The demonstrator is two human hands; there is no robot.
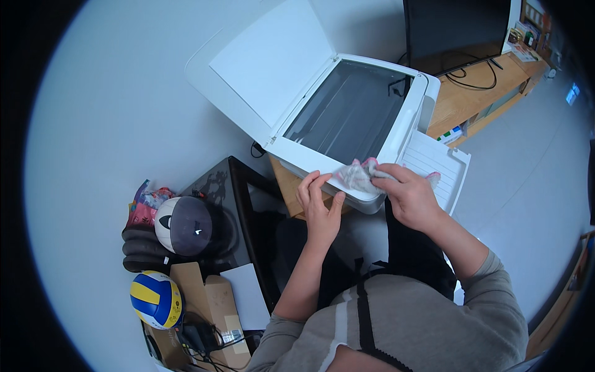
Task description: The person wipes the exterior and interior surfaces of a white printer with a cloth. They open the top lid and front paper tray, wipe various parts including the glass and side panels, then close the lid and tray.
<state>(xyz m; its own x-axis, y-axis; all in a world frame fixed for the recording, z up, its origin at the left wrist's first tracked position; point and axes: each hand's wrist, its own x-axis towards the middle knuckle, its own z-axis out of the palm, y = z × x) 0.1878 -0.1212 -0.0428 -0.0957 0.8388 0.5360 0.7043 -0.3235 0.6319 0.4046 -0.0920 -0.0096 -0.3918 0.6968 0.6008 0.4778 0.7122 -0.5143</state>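
A white flatbed printer-scanner (pixel 353 116) stands before me with its lid (pixel 260 56) raised, so the dark scanner glass (pixel 346 109) shows. Bunched in my right hand (pixel 411 197) is a grey-white cloth (pixel 360 176) with pink edging, which lies against the near corner of the printer's frame. My left hand (pixel 320 204) is at the frame's near edge, left of the cloth, with fingers apart and holding nothing. From the printer's right side sticks out a white paper tray (pixel 439 162), partly behind my right hand.
A wooden cabinet (pixel 483 93) carries a black monitor (pixel 455 35) and a loose black cable (pixel 474 83). On the left, a black table (pixel 237 209) bears a helmet (pixel 186 225). Nearby are a volleyball (pixel 155 297), an open cardboard box (pixel 218 297) and black cords (pixel 209 342).
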